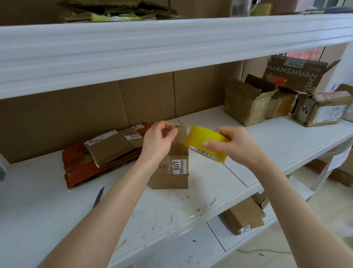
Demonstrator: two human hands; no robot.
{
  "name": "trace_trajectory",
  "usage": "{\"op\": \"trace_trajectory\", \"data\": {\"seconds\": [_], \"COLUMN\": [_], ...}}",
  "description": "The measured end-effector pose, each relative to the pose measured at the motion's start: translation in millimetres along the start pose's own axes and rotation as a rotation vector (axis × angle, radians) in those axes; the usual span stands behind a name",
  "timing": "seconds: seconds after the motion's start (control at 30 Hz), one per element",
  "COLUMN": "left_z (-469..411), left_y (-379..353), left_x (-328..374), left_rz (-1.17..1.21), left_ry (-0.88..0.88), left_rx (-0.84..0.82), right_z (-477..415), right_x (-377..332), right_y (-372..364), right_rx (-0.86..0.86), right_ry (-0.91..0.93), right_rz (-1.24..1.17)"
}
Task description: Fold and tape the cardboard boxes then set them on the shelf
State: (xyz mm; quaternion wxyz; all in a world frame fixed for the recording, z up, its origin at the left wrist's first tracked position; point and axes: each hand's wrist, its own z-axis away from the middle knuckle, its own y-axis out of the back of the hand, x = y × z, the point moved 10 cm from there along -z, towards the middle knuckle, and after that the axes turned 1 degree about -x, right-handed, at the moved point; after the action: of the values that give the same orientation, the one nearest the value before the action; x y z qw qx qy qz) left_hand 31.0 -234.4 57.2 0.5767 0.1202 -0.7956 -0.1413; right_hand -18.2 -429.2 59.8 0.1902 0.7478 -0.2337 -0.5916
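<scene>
A small brown cardboard box (172, 172) with a white label reading 0377 stands on the white middle shelf (220, 180). Just above it my right hand (236, 145) grips a yellow tape roll (204, 141). My left hand (159, 137) pinches the free end of a clear tape strip (182, 133) pulled out from the roll. A pile of flattened boxes (108, 151), brown and red, lies on the shelf to the left of the small box.
Several opened, worn boxes (281, 96) crowd the shelf's far right. Flat cardboard scraps (116, 9) lie on the upper shelf. A folded box (245, 216) labelled 4292 sits on the lower shelf. A dark blade-like tool (98, 196) lies on the shelf at the left.
</scene>
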Motion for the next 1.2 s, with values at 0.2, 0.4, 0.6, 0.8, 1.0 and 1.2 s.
{"op": "trace_trajectory", "data": {"seconds": [0.2,0.4,0.6,0.8,1.0,1.2], "left_z": [13.9,26.6,34.2,42.8,56.4,65.7], "left_y": [25.4,34.1,43.9,63.3,77.0,81.5], "left_x": [-9.8,-19.2,-46.8,-72.4,-94.1,-104.1], "left_rz": [0.07,0.264,0.174,0.189,0.219,0.242], "left_ry": [0.048,0.102,0.181,0.264,0.3,0.318], "left_rx": [0.097,0.042,0.114,0.182,0.268,0.329], "right_z": [-7.8,0.6,22.4,43.5,25.3,20.3], "right_x": [-11.9,6.4,20.3,22.7,18.8,19.9], "right_y": [2.4,-17.9,-47.9,-53.4,-37.5,-45.2], "right_rx": [0.031,-0.166,-0.46,-0.458,-0.253,-0.216], "right_ry": [0.038,-0.066,-0.109,-0.099,-0.069,-0.021], "right_rz": [0.443,0.201,-0.038,-0.294,0.134,0.515]}}
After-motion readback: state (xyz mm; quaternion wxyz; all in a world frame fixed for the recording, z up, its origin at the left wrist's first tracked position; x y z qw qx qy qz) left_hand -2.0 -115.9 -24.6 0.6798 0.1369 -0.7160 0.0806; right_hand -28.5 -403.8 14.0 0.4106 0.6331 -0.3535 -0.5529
